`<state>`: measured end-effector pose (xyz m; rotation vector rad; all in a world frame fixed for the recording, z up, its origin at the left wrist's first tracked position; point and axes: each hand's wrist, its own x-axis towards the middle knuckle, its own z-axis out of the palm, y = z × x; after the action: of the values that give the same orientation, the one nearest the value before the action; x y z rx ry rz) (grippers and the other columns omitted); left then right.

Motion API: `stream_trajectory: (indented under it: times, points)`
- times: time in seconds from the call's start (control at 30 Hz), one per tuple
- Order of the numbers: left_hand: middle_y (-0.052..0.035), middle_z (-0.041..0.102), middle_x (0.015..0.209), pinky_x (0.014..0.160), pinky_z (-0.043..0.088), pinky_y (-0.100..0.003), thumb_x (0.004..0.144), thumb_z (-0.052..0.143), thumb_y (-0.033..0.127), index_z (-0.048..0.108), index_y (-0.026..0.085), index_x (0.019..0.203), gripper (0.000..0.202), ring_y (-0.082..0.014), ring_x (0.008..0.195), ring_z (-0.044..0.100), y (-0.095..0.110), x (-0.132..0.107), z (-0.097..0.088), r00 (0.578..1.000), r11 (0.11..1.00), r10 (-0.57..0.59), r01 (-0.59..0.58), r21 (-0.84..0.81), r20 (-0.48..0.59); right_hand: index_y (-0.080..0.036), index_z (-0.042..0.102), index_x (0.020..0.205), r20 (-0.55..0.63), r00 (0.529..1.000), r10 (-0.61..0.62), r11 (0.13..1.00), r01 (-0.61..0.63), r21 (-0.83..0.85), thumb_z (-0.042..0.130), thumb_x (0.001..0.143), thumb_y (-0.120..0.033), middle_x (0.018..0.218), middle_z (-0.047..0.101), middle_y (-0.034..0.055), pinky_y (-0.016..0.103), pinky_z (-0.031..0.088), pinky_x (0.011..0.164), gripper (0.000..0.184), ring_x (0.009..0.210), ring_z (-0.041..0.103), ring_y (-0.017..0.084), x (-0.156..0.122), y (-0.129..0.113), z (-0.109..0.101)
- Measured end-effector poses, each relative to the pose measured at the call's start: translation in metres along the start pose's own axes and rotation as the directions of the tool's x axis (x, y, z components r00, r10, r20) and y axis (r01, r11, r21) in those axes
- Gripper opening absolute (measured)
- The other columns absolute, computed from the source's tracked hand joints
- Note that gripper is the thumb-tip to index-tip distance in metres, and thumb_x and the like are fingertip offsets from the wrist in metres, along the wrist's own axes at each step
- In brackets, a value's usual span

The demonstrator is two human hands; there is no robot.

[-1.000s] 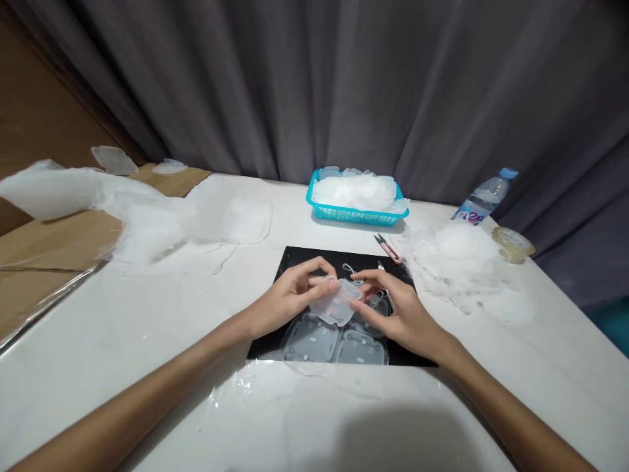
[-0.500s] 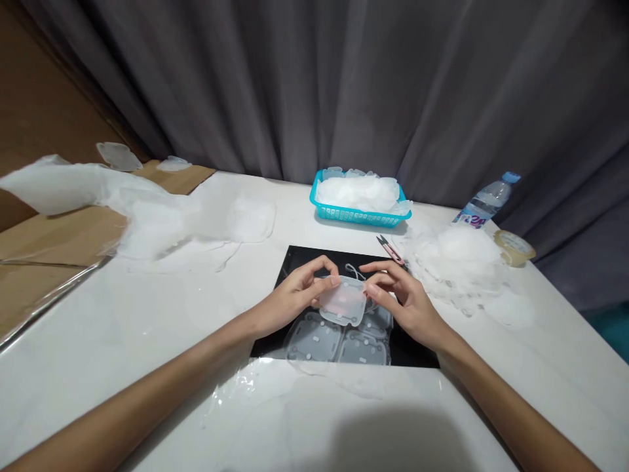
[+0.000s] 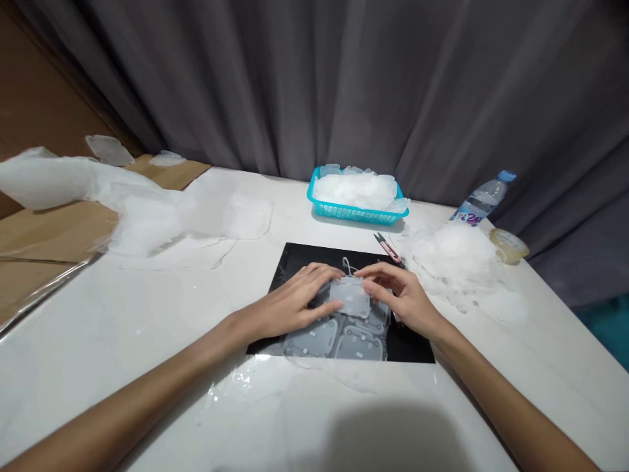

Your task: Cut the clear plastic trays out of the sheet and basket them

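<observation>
A small translucent plastic piece [image 3: 350, 296] with rounded corners lies low over the black mat [image 3: 295, 262] at the table's middle. My left hand [image 3: 289, 301] rests on its left edge, fingers stretched and pressing. My right hand [image 3: 398, 292] pinches its right upper edge with curled fingers. Several similar clear pieces [image 3: 334, 339] lie flat on the mat just below, near the front edge. A thin white loop [image 3: 348, 265] shows right behind the held piece.
A turquoise basket [image 3: 354, 211] full of clear pieces stands behind the mat. Pink snips [image 3: 387, 247] lie beside it. A heap of clear plastic [image 3: 449, 257], a water bottle [image 3: 476, 202] and a tape roll [image 3: 508, 244] sit right. White plastic bags [image 3: 137, 210] and cardboard [image 3: 44, 233] fill the left.
Both hands lowered the plastic piece from a raised, tilted hold down toward the mat. My left fingers went from curled to stretched over it.
</observation>
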<state>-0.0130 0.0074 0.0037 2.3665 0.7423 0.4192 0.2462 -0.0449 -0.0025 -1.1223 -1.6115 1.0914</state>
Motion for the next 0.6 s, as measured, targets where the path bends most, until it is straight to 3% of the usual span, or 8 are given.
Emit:
stream_trajectory:
  times: [0.17,0.3,0.4,0.5,0.6]
  points:
    - [-0.0124,0.049,0.159,0.118,0.04,-0.047,0.096,0.059,0.068,0.05,0.023,0.15,0.071,-0.0347,0.141,0.05,-0.011,-0.001,-0.001,0.996,0.976,0.076,-0.082,0.202,0.041,-0.023,0.077,0.11,-0.016,0.999,0.035,0.999,-0.034,0.032,0.07,0.097,-0.042,0.104,0.074,0.0054,0.029,0.055,0.069,0.024,0.078,0.066,0.015,0.004,0.005,-0.002]
    - [-0.0142,0.041,0.167,0.119,0.037,-0.054,0.092,0.053,0.078,0.047,0.022,0.154,0.084,-0.0389,0.145,0.047,-0.015,-0.003,-0.001,0.999,0.924,0.035,-0.033,0.381,0.002,-0.022,0.075,0.109,-0.03,0.994,0.109,0.987,-0.105,0.124,0.074,0.092,-0.046,0.101,0.073,0.0043,0.03,0.058,0.062,0.03,0.058,0.063,0.011,0.006,0.009,-0.003]
    - [-0.0199,0.037,0.168,0.119,0.036,-0.059,0.09,0.048,0.085,0.045,0.017,0.156,0.095,-0.0427,0.147,0.044,-0.015,-0.005,-0.001,0.999,0.885,-0.025,0.045,0.464,-0.049,-0.021,0.075,0.107,-0.064,0.991,0.117,0.984,-0.107,0.145,0.075,0.09,-0.047,0.102,0.074,0.0045,0.029,0.058,0.059,0.031,0.056,0.064,0.011,0.007,0.008,-0.004]
    - [-0.026,0.041,0.163,0.119,0.035,-0.062,0.084,0.047,0.091,0.045,0.009,0.156,0.109,-0.0461,0.145,0.043,-0.015,-0.006,-0.004,0.991,0.86,-0.06,0.111,0.498,-0.117,-0.021,0.076,0.106,-0.1,0.99,0.098,0.985,-0.082,0.152,0.076,0.09,-0.046,0.098,0.075,0.0041,0.029,0.059,0.058,0.03,0.056,0.064,0.011,0.008,0.007,-0.005]
    - [-0.0256,0.049,0.155,0.118,0.036,-0.062,0.077,0.051,0.094,0.046,0.009,0.154,0.115,-0.0458,0.139,0.048,-0.017,-0.005,-0.009,0.985,0.857,-0.071,0.143,0.495,-0.16,-0.021,0.076,0.106,-0.103,0.99,0.097,0.983,-0.079,0.165,0.076,0.09,-0.045,0.093,0.075,0.0032,0.029,0.059,0.058,0.03,0.057,0.063,0.011,0.009,0.007,-0.006]
